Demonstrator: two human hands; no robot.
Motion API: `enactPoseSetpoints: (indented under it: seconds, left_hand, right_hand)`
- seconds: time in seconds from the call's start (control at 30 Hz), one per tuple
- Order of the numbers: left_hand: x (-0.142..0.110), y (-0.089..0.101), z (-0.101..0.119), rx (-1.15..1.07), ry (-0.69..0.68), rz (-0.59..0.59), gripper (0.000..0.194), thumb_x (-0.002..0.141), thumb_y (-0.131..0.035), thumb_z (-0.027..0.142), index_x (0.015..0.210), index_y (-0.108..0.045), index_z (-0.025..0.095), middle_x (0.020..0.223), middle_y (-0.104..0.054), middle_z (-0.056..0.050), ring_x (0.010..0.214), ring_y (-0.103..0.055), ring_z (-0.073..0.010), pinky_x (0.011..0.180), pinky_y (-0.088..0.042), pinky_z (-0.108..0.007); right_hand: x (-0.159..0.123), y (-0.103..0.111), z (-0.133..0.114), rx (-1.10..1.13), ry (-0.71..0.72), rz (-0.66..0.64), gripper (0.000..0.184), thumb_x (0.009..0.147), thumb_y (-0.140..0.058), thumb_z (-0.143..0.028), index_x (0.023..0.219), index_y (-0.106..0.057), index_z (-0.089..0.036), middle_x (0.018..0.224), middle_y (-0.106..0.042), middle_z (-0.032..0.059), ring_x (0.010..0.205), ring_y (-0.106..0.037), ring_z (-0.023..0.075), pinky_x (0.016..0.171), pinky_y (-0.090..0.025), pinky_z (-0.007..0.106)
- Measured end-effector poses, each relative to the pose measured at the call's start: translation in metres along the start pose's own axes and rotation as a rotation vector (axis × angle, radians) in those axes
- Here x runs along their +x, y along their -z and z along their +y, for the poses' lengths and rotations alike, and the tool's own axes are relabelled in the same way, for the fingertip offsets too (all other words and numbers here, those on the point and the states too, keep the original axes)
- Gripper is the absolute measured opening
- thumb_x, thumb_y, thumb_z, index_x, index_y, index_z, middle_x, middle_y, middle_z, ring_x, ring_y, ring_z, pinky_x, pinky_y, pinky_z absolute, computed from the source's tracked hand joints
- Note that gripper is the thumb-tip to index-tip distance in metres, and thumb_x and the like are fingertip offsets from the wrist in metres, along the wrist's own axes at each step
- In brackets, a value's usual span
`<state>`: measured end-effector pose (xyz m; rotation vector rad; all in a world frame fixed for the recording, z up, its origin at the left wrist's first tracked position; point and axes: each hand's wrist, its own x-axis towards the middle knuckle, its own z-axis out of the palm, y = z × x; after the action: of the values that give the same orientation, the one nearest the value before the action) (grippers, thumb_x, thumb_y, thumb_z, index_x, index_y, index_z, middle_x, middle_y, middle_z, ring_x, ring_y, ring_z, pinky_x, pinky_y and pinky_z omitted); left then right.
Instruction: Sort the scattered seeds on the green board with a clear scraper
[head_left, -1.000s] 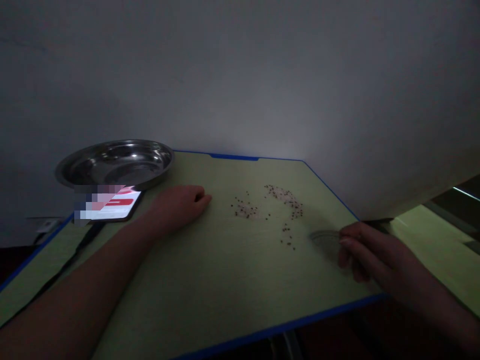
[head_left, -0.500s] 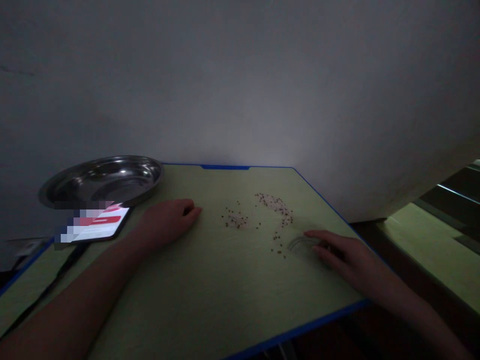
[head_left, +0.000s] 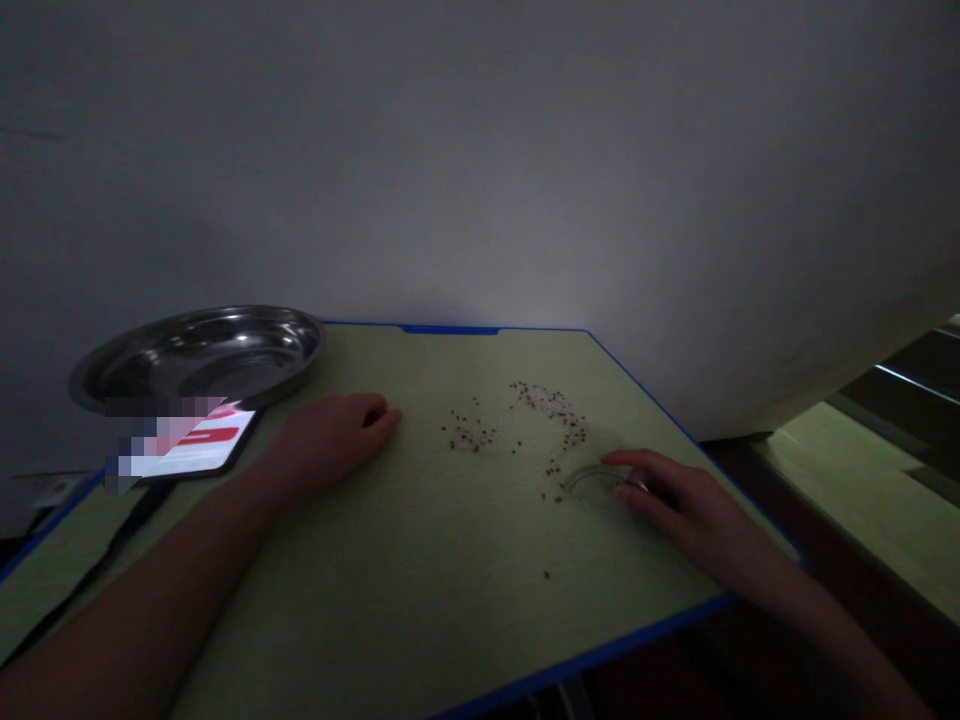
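Whitish and dark grains (head_left: 556,404) are strewn unseparated across the pale-green tabletop (head_left: 412,560), a clear arc-shaped plate (head_left: 594,484) being clamped by the right hand (head_left: 686,505), the left hand (head_left: 330,435) loosely closed.

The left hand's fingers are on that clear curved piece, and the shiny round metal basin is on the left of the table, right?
Not quite: in the head view, the right hand's fingers are on the clear curved piece, not the left's. The shiny round metal basin is on the left, as said.
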<state>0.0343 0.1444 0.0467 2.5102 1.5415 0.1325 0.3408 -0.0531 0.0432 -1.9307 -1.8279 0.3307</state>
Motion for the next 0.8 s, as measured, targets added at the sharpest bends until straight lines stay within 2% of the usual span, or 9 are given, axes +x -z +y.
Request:
enactPoseSetpoints:
  seconds: [0.23,0.37,0.5,0.67,0.8]
  left_hand:
    - [0.000,0.001,0.002,0.005,0.002,-0.021,0.045,0.085,-0.031,0.053,0.076,-0.061,0.020,0.081,-0.067,-0.009,0.069,-0.059,-0.0214,0.057,-0.036,-0.031]
    - [0.000,0.001,0.001,0.010,-0.003,-0.022,0.047,0.085,-0.030,0.054,0.079,-0.062,0.020,0.082,-0.068,-0.009,0.070,-0.060,-0.0222,0.059,-0.037,-0.032]
    - [-0.001,0.001,0.000,0.001,-0.007,-0.021,0.046,0.085,-0.031,0.054,0.078,-0.062,0.020,0.080,-0.067,-0.009,0.069,-0.059,-0.0219,0.058,-0.037,-0.032]
    - [-0.001,0.003,0.005,0.015,0.015,-0.017,0.044,0.083,-0.033,0.053,0.075,-0.061,0.020,0.078,-0.067,-0.009,0.068,-0.059,-0.0221,0.057,-0.035,-0.032]
    - [-0.002,0.005,0.007,0.011,0.026,-0.026,0.043,0.082,-0.034,0.052,0.076,-0.062,0.020,0.079,-0.067,-0.009,0.068,-0.059,-0.0224,0.057,-0.035,-0.032]
  right_hand:
    - [-0.003,-0.002,0.003,0.052,0.012,-0.062,0.027,0.091,-0.048,-0.034,0.109,-0.063,-0.022,0.087,-0.071,0.0052,0.077,-0.065,0.0204,0.063,-0.051,0.033]
    - [-0.004,-0.001,0.004,0.042,0.006,-0.013,0.026,0.090,-0.048,-0.032,0.108,-0.064,-0.021,0.081,-0.071,0.0042,0.071,-0.065,0.0195,0.059,-0.050,0.032]
    - [-0.009,-0.005,0.003,0.042,0.011,-0.041,0.027,0.090,-0.050,-0.034,0.110,-0.065,-0.022,0.077,-0.070,0.0032,0.067,-0.064,0.0183,0.058,-0.051,0.031]
    - [-0.024,-0.008,-0.001,0.086,-0.007,-0.054,0.030,0.090,-0.053,-0.036,0.113,-0.067,-0.024,0.107,-0.072,0.0075,0.093,-0.067,0.0242,0.074,-0.056,0.037]
    - [-0.032,-0.007,-0.003,0.105,-0.015,-0.020,0.031,0.090,-0.052,-0.034,0.113,-0.069,-0.024,0.112,-0.072,0.0068,0.097,-0.068,0.0243,0.079,-0.057,0.038]
